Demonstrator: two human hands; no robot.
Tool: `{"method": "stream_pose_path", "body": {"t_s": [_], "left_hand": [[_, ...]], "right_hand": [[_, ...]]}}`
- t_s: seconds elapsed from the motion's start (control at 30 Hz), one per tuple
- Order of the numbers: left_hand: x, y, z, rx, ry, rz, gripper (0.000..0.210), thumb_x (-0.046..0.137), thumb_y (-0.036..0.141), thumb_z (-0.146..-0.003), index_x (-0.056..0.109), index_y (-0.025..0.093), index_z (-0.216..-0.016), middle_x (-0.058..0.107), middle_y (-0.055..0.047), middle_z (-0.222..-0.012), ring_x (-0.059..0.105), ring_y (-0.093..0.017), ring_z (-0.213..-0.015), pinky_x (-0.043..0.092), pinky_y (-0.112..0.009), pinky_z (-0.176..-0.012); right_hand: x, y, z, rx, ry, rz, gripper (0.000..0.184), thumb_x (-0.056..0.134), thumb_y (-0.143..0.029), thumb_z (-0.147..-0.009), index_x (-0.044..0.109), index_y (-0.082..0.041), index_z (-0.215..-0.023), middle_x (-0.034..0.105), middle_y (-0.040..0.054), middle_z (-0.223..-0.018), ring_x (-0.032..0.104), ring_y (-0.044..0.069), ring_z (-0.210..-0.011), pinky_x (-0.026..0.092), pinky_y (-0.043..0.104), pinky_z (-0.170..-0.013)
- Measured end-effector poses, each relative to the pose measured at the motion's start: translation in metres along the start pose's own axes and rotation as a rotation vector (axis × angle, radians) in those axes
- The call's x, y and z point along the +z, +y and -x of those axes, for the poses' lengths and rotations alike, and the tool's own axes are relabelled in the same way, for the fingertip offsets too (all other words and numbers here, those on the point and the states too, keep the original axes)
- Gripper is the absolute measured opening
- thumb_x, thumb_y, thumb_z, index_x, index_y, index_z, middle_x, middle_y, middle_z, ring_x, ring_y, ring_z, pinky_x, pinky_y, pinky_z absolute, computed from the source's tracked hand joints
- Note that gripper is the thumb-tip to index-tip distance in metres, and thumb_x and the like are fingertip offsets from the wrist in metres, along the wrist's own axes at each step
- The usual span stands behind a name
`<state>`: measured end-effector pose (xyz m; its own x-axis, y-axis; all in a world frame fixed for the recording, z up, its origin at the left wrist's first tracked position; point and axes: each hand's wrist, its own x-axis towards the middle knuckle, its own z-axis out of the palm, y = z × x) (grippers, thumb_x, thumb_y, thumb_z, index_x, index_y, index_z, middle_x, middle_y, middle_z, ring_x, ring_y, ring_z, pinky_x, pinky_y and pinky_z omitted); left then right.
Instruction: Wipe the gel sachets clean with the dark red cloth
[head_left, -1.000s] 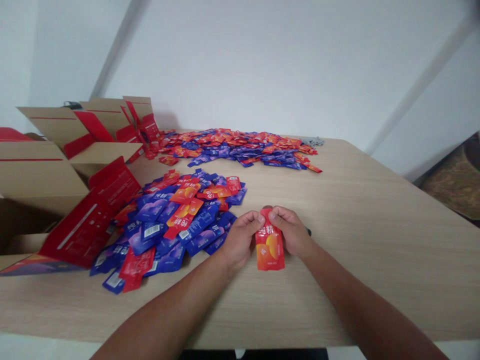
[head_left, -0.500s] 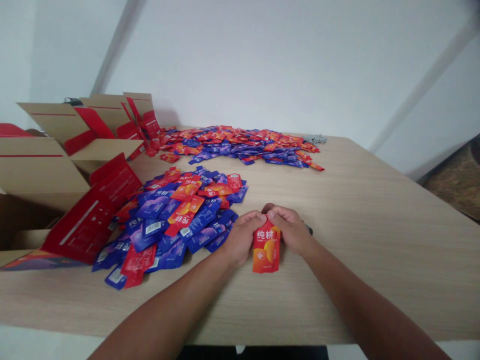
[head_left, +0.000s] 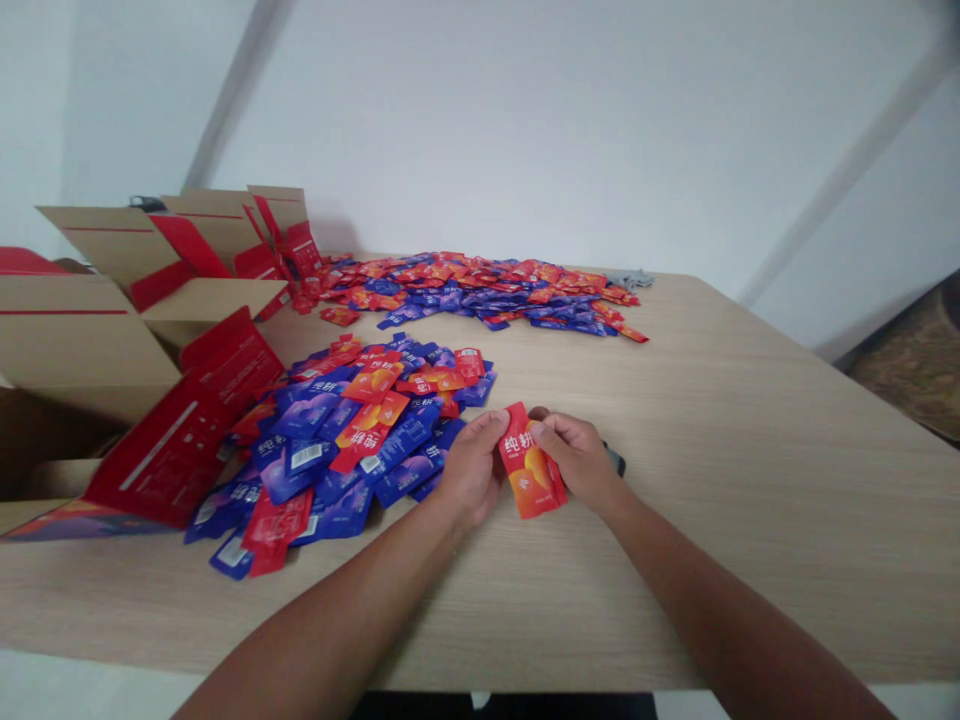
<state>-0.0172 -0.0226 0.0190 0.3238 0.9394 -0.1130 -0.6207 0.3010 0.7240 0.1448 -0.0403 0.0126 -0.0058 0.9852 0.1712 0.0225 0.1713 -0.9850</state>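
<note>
Between my two hands is a red-and-orange pouch [head_left: 529, 475] with white lettering and orange fruit printed on its front, tilted slightly. My left hand [head_left: 476, 468] grips its upper left edge, thumb on the front. On the right edge, my right hand [head_left: 576, 455] pinches it with the thumb in front; the fingers behind are mostly hidden. Close to my left hand lies a loose pile of blue and red pouches [head_left: 405, 432] on the wooden table [head_left: 720, 520]. A dark object [head_left: 615, 460], largely covered by my right hand, rests just behind it.
Open cardboard boxes [head_left: 82, 335] with red printed flaps stand along the left side. A long heap of red and blue pouches [head_left: 487, 290] stretches across the back of the table, near the white wall. Small grey items [head_left: 632, 279] lie at that heap's right end.
The pouch has risen a little and turned, its lower end swinging right. My right hand has slid from its top down to its right side; my left hand stays at the upper left.
</note>
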Motion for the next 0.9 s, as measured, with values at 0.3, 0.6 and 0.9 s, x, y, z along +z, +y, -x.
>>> {"method": "stream_pose_path", "body": {"t_s": [0.3, 0.6, 0.9], "left_hand": [[-0.009, -0.008, -0.004, 0.09, -0.001, -0.259, 0.046, 0.086, 0.057, -0.081, 0.063, 0.017, -0.077, 0.062, 0.002, -0.068, 0.051, -0.01, -0.059, 0.04, -0.023, -0.058], [0.001, -0.004, 0.004, -0.058, -0.05, 0.004, 0.048, 0.094, 0.053, -0.074, 0.069, 0.017, -0.092, 0.073, -0.005, -0.086, 0.065, -0.015, -0.07, 0.053, -0.029, -0.068], [-0.007, 0.01, -0.007, 0.095, 0.071, -0.119, 0.048, 0.09, 0.058, -0.076, 0.066, 0.018, -0.085, 0.07, 0.0, -0.077, 0.06, -0.012, -0.063, 0.048, -0.025, -0.062]], "right_hand": [[0.0, 0.002, -0.002, 0.001, 0.207, -0.068, 0.054, 0.076, -0.067, -0.087, 0.055, -0.023, -0.066, 0.054, -0.0032, -0.058, 0.041, 0.012, -0.052, 0.037, 0.025, -0.048], [0.012, -0.001, -0.003, 0.135, 0.119, -0.322, 0.052, 0.082, -0.073, -0.078, 0.066, -0.024, -0.083, 0.071, 0.0032, -0.075, 0.06, 0.018, -0.063, 0.052, 0.029, -0.057], [0.004, 0.012, -0.003, 0.057, 0.012, -0.089, 0.049, 0.078, -0.065, -0.087, 0.06, -0.022, -0.072, 0.054, -0.0042, -0.06, 0.04, 0.01, -0.049, 0.03, 0.024, -0.043]]}}
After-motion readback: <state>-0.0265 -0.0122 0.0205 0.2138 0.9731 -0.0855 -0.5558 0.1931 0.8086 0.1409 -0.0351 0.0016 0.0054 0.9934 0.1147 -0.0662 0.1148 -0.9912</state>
